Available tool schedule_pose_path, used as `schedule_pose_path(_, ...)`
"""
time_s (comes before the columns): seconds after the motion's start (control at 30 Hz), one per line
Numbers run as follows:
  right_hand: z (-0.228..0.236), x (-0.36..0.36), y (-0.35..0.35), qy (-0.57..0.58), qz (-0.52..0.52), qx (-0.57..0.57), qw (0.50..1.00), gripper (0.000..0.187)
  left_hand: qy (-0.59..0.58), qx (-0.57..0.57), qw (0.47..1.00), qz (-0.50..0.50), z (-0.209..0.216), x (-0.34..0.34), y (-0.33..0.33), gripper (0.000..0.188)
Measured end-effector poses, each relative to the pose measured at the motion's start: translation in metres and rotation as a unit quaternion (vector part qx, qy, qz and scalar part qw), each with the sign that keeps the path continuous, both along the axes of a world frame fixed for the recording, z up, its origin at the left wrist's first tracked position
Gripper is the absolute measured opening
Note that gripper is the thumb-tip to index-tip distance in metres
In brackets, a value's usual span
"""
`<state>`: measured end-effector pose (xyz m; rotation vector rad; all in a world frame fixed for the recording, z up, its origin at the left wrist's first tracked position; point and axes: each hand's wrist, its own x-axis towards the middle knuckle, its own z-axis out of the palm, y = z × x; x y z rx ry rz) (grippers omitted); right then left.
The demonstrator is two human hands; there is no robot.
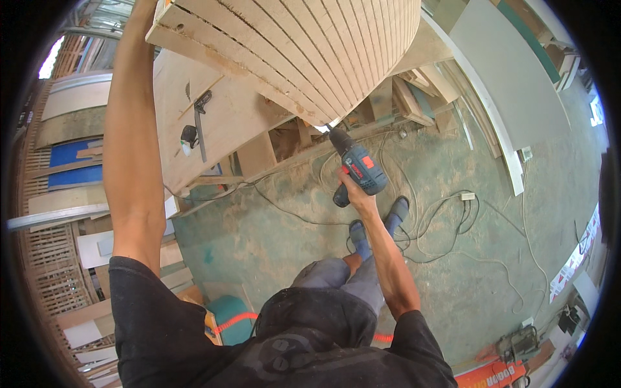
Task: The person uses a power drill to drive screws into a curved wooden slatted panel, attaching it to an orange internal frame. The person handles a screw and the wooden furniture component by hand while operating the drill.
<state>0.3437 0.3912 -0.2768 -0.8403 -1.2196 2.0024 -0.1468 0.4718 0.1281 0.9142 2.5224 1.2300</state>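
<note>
At the left edge of the frame we see stacked boards (71, 123), with a blue sheet (61, 165) among them. Our left forearm (134, 149) rises past them and leaves through the top edge beside the slatted panel's corner; the left hand is out of view, so we cannot tell its grip. Next, in the upper left, the wooden bench (236, 110) carries a dark clamp-like tool (200, 123) and a small black-and-white object (188, 137).

The pale slatted panel (304, 48) fills the top centre. Just below its lower edge, right of centre, is the dark drill (363, 167), its nose pointing up at that edge; we cannot tell whether the bit touches. Our right hand (353, 190) has its grip wrapped around the drill's handle. Below are our sandals (400, 208); further right, cables (446, 220) loop over the green floor (479, 284), and a large pale board (511, 77) leans at upper right.
</note>
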Motion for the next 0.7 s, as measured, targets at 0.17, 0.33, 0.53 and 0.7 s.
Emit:
schedule_pose_path(0.17,-0.013,-0.003,-0.001,-0.022,-0.011,0.003,1.000,0.010,-0.003,-0.004,1.000,0.000,0.004,0.004,0.007,0.038)
schedule_pose_path(0.33,0.004,-0.002,-0.010,0.042,-0.032,-0.035,0.998,0.010,-0.011,-0.008,1.000,0.005,0.001,0.009,0.002,0.040)
schedule_pose_path(0.53,-0.038,0.095,-0.049,-0.022,-0.048,-0.128,0.990,0.023,-0.024,-0.006,1.000,0.007,0.006,0.025,0.010,0.041)
schedule_pose_path(0.7,-0.017,0.187,-0.071,-0.021,-0.095,-0.258,0.961,0.047,-0.065,0.002,0.998,0.015,-0.004,0.020,0.013,0.043)
